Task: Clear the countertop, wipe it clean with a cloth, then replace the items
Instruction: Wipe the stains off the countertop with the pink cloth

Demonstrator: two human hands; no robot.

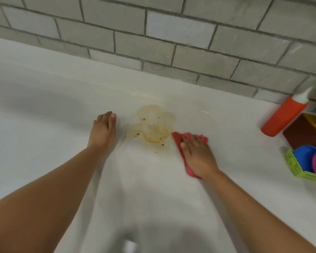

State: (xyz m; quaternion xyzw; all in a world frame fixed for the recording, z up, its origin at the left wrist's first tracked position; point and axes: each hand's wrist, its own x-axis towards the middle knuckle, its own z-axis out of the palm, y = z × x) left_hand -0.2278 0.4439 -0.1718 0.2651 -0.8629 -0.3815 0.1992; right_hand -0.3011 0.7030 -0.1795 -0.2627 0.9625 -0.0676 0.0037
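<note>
A yellowish-brown stain with dark specks spreads over the middle of the white countertop. My right hand presses flat on a red cloth, whose left edge touches the stain's right side. My left hand rests flat on the counter just left of the stain, fingers together, holding nothing.
An orange bottle with a white cap leans at the right by the grey tiled wall. Beside it are a brown box and a green basket holding blue and pink items.
</note>
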